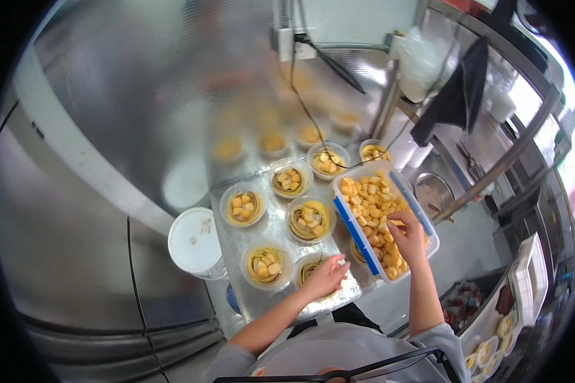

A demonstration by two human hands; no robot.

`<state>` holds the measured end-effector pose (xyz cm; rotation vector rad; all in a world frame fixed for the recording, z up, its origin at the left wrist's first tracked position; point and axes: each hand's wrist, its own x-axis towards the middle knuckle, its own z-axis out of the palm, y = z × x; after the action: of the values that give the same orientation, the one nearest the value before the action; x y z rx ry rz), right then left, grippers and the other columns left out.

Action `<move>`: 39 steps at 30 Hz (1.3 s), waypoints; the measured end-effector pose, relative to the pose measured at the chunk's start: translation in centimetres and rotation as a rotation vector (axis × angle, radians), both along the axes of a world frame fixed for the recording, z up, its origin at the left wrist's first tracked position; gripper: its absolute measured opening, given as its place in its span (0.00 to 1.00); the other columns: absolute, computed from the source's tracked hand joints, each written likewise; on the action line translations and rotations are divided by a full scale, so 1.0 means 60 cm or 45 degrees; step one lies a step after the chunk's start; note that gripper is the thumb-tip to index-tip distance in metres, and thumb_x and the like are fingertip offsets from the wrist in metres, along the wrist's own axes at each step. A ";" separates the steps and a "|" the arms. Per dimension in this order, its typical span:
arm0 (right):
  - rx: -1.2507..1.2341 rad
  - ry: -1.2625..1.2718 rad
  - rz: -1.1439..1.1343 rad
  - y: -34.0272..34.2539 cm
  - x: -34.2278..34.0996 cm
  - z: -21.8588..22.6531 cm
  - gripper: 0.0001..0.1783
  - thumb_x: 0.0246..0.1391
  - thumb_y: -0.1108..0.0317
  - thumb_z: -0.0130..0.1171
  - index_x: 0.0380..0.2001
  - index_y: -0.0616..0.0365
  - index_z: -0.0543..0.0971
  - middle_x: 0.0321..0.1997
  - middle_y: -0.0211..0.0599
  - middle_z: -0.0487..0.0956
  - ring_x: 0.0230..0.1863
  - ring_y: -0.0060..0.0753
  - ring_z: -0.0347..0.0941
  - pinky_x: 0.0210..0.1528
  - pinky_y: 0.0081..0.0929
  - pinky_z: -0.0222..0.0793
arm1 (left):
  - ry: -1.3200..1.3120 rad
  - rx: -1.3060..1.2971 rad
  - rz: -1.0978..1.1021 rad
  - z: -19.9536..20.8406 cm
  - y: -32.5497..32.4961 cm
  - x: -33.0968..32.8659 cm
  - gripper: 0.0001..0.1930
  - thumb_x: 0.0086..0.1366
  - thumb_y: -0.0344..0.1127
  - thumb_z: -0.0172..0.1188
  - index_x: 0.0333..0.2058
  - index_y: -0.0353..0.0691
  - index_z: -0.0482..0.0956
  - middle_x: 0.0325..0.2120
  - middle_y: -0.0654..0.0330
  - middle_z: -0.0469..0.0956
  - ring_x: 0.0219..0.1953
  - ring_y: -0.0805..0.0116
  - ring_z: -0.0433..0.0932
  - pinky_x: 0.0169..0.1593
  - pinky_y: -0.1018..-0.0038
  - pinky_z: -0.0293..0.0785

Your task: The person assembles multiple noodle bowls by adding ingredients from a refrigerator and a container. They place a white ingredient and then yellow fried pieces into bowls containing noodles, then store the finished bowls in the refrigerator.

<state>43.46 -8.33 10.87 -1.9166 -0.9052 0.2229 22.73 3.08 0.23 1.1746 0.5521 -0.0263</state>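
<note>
Overhead access to the plastic tub (358, 239) is open around the right hand (409, 234), whereas sideways passage from the left hand (328, 278) meets the tub's blue-edged wall, and only a narrow strip of metal table (275, 225) separates the 2 leftmost bowls (243, 205).

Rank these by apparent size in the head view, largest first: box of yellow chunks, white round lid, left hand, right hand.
1. Box of yellow chunks, clearly largest
2. White round lid
3. Left hand and right hand: they look about alike, so I leave them unranked
</note>
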 end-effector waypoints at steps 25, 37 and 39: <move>-0.025 -0.272 -0.233 -0.445 0.023 0.033 0.19 0.49 0.69 0.65 0.47 0.58 0.77 0.53 0.43 0.74 0.56 0.48 0.69 0.55 0.41 0.68 | -0.009 0.485 0.129 0.071 -0.182 0.227 0.33 0.50 0.24 0.51 0.57 0.39 0.54 0.40 0.50 0.71 0.27 0.60 0.77 0.19 0.67 0.79; -0.913 0.054 -0.767 -0.631 -0.034 -0.043 0.55 0.35 0.46 0.72 0.67 0.48 0.59 0.67 0.68 0.52 0.68 0.72 0.50 0.56 0.53 0.70 | 0.000 0.107 -0.329 0.033 -0.481 0.343 0.28 0.52 0.23 0.51 0.52 0.35 0.53 0.44 0.48 0.69 0.32 0.59 0.79 0.19 0.68 0.81; -0.857 0.073 -0.832 -0.662 -0.042 -0.042 0.48 0.40 0.52 0.68 0.65 0.51 0.61 0.66 0.62 0.56 0.67 0.66 0.53 0.54 0.52 0.71 | -0.024 0.079 -0.474 0.037 -0.523 0.373 0.29 0.52 0.23 0.51 0.53 0.35 0.53 0.44 0.47 0.69 0.34 0.58 0.79 0.21 0.67 0.82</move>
<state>40.97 -48.07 8.36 -2.6977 -0.1120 0.1982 45.11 -28.29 2.44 1.3243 0.3136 -0.3181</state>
